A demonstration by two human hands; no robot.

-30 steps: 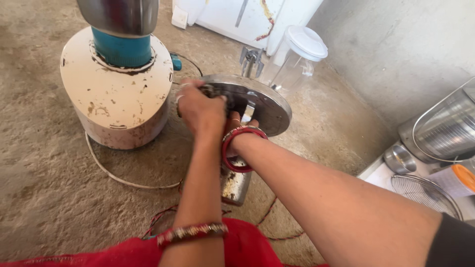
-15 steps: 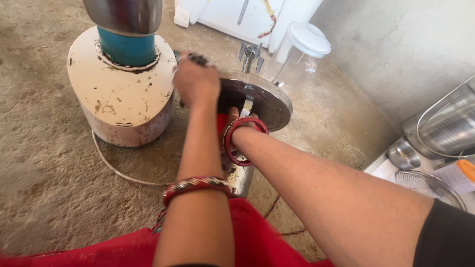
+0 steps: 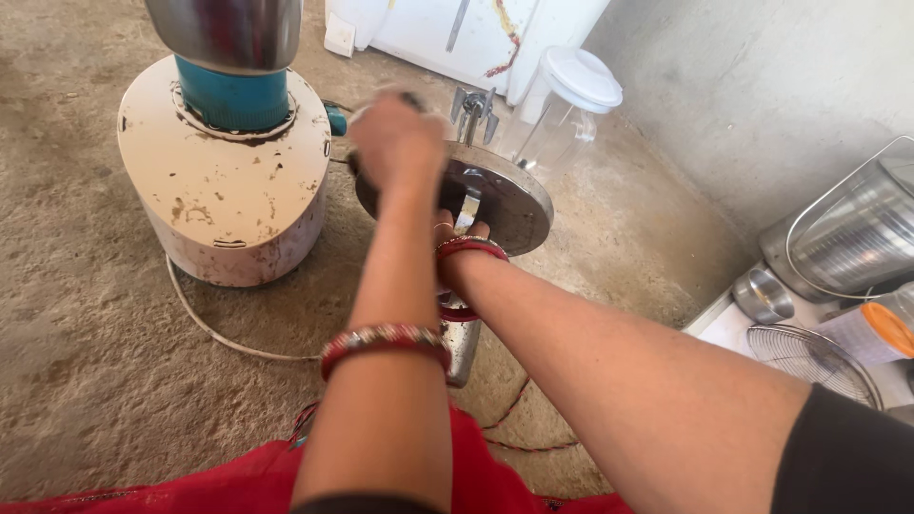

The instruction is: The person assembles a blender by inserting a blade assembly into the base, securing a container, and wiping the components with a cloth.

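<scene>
An upturned steel jar (image 3: 464, 347) with a round grey metal base (image 3: 509, 205) is held over the floor. My right hand (image 3: 459, 233) grips it just under the base, mostly hidden, with red bangles at the wrist. My left hand (image 3: 398, 141) hovers above the base's far-left rim. Its fingers are closed around a small dark part (image 3: 411, 97) that is blurred.
A stained white mixer body (image 3: 228, 190) with a teal collar and a steel jar on top stands at the left, its white cord (image 3: 214, 333) on the floor. Behind are a loose blade piece (image 3: 473, 103) and a clear jar with a white lid (image 3: 566, 105). Steel vessels (image 3: 857, 238) and a wire strainer (image 3: 809, 360) sit at the right.
My left hand has lifted off the metal base and risen above its far-left rim. The right hand keeps its grip on the jar.
</scene>
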